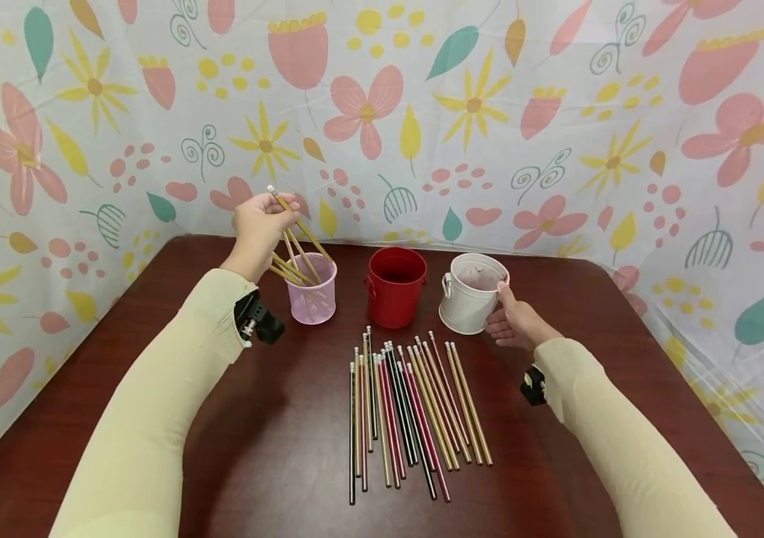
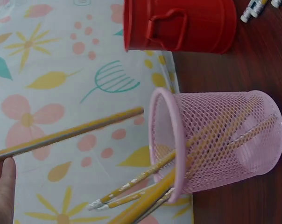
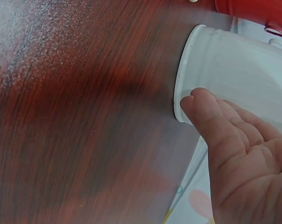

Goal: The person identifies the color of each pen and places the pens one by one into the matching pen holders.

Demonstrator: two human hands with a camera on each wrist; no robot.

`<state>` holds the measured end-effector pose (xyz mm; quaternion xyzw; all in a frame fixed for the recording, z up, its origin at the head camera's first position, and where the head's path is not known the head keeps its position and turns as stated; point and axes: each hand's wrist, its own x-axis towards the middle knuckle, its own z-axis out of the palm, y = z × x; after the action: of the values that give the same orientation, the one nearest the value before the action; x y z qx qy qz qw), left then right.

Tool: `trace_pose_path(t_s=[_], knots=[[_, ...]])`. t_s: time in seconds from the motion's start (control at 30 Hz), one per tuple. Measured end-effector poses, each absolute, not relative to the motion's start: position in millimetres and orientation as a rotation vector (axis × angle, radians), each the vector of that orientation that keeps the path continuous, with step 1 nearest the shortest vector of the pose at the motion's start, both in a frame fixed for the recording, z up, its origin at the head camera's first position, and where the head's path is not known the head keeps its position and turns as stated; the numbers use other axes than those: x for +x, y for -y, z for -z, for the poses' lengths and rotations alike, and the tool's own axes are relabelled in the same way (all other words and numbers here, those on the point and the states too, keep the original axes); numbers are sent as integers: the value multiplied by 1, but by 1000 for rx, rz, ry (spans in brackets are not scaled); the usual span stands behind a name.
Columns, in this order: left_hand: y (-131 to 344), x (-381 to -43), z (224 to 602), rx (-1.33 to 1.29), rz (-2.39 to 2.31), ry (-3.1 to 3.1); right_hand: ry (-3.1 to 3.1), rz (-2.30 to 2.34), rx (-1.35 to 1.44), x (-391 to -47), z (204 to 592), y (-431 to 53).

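Note:
Above the pink mesh cup (image 1: 311, 308), my left hand (image 1: 259, 230) pinches a yellow pencil (image 2: 85, 131) near its white eraser end. The pencil slants down toward the cup, and in the left wrist view its lower end is outside the rim (image 2: 178, 158). Several yellow pencils (image 2: 141, 179) lean inside that cup, erasers outward. At the right side of the white bucket (image 1: 464, 312), my right hand (image 1: 519, 323) has its thumb at the rim and its other fingers loosely extended along the wall. The right wrist view shows those fingers beside the white bucket (image 3: 234, 70).
Between the cup and the white bucket stands a red bucket (image 1: 391, 299). In front of the containers, many black, red and gold pencils (image 1: 415, 418) lie on the dark wooden table (image 1: 267, 463), erasers away from me. A flowered cloth (image 1: 395, 112) hangs behind the table.

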<state>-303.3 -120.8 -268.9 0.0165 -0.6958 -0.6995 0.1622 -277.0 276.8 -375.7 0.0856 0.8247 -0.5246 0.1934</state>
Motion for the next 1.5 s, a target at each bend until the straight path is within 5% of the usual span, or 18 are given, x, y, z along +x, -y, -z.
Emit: trace_pose_path(t_s=[1.23, 1.5], knots=[[122, -307, 345, 129, 1704, 2478, -2308, 1477, 219, -276, 376, -275], [129, -303, 346, 196, 1308, 2566, -2301, 1484, 233, -277, 377, -278]])
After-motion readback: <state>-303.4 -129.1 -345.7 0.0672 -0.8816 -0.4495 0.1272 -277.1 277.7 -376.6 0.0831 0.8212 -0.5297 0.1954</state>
